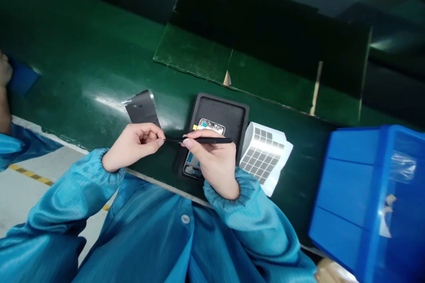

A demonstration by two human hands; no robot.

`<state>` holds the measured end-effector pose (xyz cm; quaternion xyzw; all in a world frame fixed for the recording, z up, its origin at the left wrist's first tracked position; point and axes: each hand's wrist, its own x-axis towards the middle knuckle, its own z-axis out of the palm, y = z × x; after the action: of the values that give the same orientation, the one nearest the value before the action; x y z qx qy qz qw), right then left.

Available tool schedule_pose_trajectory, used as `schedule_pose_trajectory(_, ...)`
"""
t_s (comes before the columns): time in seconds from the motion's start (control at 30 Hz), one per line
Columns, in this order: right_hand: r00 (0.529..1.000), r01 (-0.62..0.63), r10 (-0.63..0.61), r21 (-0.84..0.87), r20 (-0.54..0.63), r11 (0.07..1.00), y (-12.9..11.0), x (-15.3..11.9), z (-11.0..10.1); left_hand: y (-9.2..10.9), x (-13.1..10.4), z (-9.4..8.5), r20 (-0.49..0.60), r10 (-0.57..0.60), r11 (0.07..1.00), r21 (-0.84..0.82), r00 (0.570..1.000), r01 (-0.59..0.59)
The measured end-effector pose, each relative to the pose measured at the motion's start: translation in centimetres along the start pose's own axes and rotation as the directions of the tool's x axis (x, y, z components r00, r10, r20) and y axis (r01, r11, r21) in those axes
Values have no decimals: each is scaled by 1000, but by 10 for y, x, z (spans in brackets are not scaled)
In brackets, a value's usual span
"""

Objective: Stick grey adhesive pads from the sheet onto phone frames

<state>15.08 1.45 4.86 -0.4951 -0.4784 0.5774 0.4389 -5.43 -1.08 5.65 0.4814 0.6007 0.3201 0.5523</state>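
Black tweezers (215, 140) lie across the fingers of my right hand (217, 159), which is closed on them over a phone frame (212, 124). That frame rests in a black tray (221, 112) and is partly hidden by the hand. The tweezers' tips point left and meet the fingertips of my left hand (137, 143). Thumb and forefinger of that hand are pinched together; what they hold, if anything, is too small to make out. Just beyond my left hand lies a dark sheet (142, 108). Right of the tray is a white sheet with grey rectangular stickers (262, 154).
A blue bin (352, 185) stands at the right with scraps inside. A green board (199, 64) with a worn edge lies across the back of the green table (83, 70). At the far left are another person's hand (4, 70) and a blue object (23, 77).
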Motion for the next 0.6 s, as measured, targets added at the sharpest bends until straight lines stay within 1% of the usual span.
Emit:
schedule_pose_trajectory(0.2, 1000, 0, -1, 23, 13, 1000, 2, -1, 2, -1, 0, -1, -4, 2, 1000, -2, 1000, -2)
schedule_pose_trajectory(0.43, 1000, 9, -9, -33, 7, 999, 1, -1, 4, -3, -1, -2, 9, 6, 1000, -6, 1000, -6)
schedule_pose_trajectory(0.6, 1000, -31, 31, 1, 2, 1000, 2, -1, 4, -5, 0, -2, 2, 0, 1000, -7, 1000, 0)
